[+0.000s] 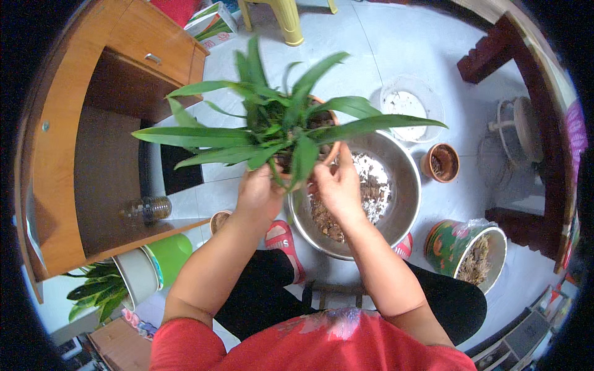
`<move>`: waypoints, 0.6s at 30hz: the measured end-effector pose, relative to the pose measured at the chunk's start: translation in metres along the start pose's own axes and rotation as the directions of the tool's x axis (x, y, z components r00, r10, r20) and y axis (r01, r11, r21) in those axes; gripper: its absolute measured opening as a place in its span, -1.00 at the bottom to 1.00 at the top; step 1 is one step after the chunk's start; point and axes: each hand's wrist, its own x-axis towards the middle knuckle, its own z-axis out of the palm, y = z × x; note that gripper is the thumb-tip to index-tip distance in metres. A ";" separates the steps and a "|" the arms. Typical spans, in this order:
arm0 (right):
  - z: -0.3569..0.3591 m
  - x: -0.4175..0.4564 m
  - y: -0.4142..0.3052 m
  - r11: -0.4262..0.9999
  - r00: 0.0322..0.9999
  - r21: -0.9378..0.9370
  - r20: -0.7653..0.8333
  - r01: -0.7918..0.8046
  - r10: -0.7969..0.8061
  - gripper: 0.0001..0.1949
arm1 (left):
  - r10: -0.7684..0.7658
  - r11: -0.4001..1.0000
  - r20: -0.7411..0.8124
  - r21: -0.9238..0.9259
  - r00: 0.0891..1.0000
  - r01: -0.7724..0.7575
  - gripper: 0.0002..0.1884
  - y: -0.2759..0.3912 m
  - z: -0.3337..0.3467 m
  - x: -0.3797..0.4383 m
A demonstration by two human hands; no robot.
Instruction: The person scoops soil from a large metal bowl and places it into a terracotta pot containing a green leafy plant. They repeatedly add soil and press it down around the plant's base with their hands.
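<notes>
A leafy green potted plant is held up before me in a round terracotta-coloured pot. My left hand grips the near left side of the pot, its fingertips partly hidden by leaves. On the near right side of the rim, my right hand holds the pot with the thumb and fingers. Below and to the right of the pot, a wide metal basin stands on the floor, holding brown chunky potting material and white bits.
A clear plastic tub with white material, a small terracotta-coloured pot and a patterned container of dry fibrous matter stand to the right. Another small pot is beside my left forearm. A wooden cabinet is at left, a yellow stool beyond.
</notes>
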 end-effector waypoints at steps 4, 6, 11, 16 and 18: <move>-0.023 0.008 -0.015 0.995 0.997 0.073 0.036 -0.074 0.071 -0.53 | 0.007 0.989 -0.150 0.147 0.989 0.015 -0.65 -0.001 0.024 -0.011; -0.063 0.033 -0.003 0.992 0.994 -0.118 0.101 0.041 -0.029 -0.61 | 0.015 0.987 -0.151 0.162 0.988 0.010 -0.62 0.006 0.045 -0.019; -0.076 0.026 -0.060 0.983 0.965 -0.055 0.189 -0.173 0.180 -0.75 | -0.053 0.988 -0.030 0.147 0.998 0.057 -0.57 0.025 0.020 -0.017; -0.111 0.028 -0.058 0.976 0.935 -0.034 0.282 -0.213 0.214 -0.81 | -0.226 0.965 0.199 0.183 0.954 0.190 -0.63 0.036 0.019 -0.007; -0.111 0.016 -0.066 0.971 0.933 -0.064 0.271 -0.229 0.238 -0.82 | -0.221 0.970 0.293 0.161 0.930 0.180 -0.61 0.037 0.018 -0.011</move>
